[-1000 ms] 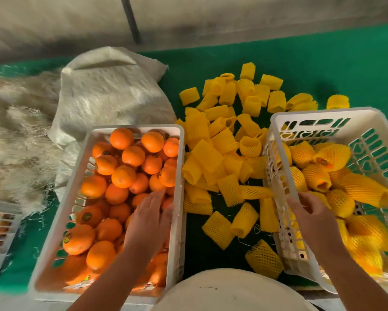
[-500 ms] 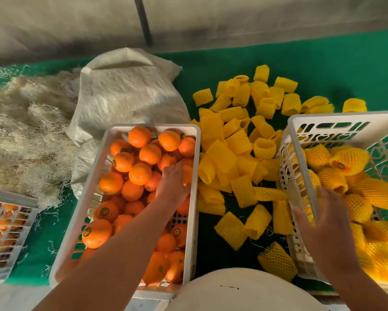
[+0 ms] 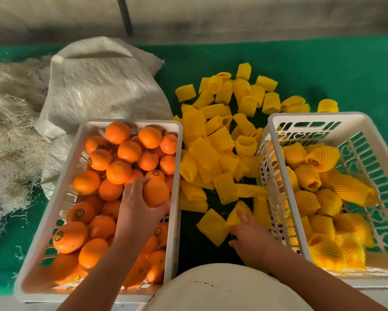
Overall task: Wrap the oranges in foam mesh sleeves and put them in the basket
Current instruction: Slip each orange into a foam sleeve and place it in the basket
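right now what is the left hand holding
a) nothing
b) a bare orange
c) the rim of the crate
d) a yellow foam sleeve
b: the left hand has its grip around a bare orange just above the other loose fruit in the left crate, while the right hand reaches to a yellow foam sleeve on the green mat.
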`<state>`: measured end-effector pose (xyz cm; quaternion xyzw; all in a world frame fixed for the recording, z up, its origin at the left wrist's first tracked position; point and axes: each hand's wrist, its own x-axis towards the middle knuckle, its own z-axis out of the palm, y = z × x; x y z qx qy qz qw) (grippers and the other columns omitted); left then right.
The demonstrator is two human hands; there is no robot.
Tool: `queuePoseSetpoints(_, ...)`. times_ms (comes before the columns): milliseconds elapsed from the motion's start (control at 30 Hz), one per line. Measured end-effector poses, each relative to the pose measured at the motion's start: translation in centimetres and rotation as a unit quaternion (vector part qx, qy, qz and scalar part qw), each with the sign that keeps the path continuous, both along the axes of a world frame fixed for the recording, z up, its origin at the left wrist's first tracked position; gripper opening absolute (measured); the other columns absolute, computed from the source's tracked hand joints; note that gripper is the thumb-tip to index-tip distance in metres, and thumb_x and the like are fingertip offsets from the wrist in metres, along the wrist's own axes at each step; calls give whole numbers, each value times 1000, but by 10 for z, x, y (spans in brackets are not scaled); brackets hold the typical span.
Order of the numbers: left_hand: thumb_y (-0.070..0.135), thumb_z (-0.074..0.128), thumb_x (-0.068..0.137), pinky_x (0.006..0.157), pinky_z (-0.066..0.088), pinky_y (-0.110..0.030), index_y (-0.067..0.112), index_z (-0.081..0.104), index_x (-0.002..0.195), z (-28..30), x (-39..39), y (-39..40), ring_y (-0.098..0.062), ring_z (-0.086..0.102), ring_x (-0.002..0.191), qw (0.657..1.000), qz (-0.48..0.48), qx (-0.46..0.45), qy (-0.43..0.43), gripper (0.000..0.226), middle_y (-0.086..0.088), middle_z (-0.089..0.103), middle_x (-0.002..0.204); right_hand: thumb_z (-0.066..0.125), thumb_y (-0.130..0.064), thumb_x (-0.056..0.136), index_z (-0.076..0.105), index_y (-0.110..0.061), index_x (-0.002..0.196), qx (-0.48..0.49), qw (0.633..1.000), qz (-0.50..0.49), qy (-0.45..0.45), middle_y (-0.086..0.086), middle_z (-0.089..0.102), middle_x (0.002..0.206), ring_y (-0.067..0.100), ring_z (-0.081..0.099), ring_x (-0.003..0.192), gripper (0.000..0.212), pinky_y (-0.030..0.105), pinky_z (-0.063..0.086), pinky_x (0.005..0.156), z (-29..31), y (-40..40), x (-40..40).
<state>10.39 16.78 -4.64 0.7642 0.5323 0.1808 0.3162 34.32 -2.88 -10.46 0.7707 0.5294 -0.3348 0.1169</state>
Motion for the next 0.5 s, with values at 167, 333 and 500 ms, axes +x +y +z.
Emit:
queuePoseSetpoints(167,69,84,66,80,51,-25,53,39,134,37,-8,-36,-5,55,107,998,-56,-18,-31,83,35,42,129,41,-33,110,50,-17,143,92,992,45,-71,9,43,152,26,43,133,37,39,48,105,11,9,-3)
queuePoseSetpoints(333,90,75,56,70,56,-20,62,41,129,74,18,-61,15,52,111,962,-222,-155,-34,85,44,44,127,68,-22,101,74,-17,88,356,932,-41,-52,-1,67,84,15,64,71,15,31,54,57,54,19,-8)
queuePoseSetpoints(500,82,77,62,87,46,-17,66,35,136,84,51,-67,6,54,109,885,-392,-228,104,87,46,44,126,60,-21,99,76,-19,101,359,930,-49,64,-3,67,112,9,62,89,17,20,46,74,74,26,-14)
